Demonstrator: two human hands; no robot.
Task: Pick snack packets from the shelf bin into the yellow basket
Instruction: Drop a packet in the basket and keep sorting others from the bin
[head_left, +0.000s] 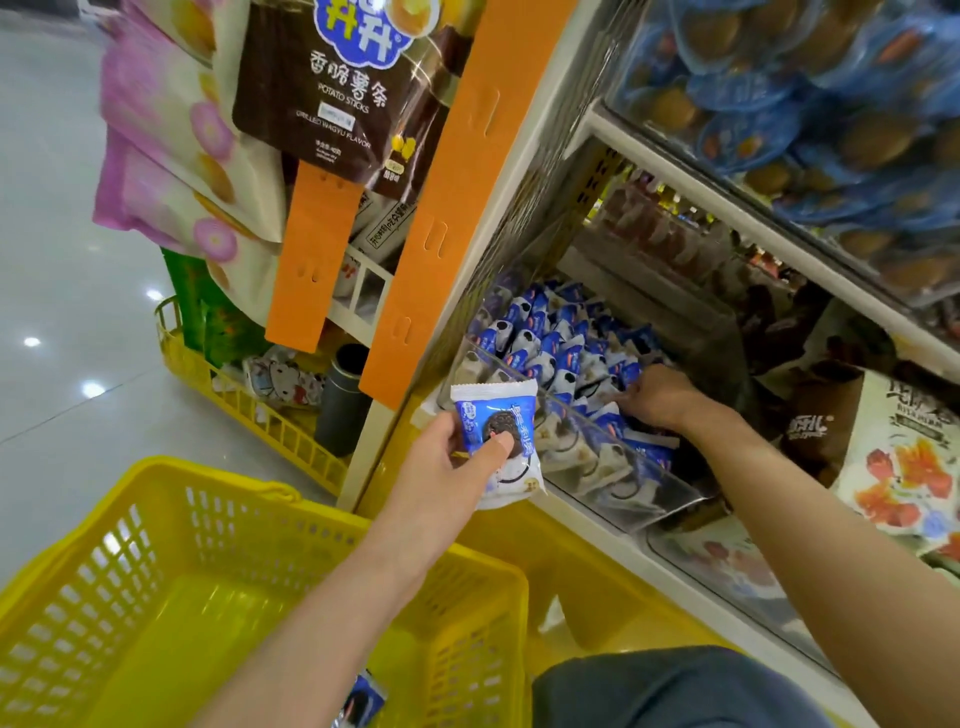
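My left hand (457, 467) grips a blue-and-white snack packet (498, 421) with a dark cookie printed on it, held just in front of the clear shelf bin (613, 467). My right hand (660, 397) reaches down into that bin, fingers closed among several like packets (550, 338); whether it grips one is hidden. The yellow basket (171, 597) stands at the lower left under my left forearm. One blue packet (363, 701) lies at its bottom edge.
Hanging snack bags (322, 88) and orange strips (311, 260) crowd the upper left. A second yellow basket (244, 400) with goods sits on the floor by the shelf. Shelves above and to the right hold other packets (904, 467).
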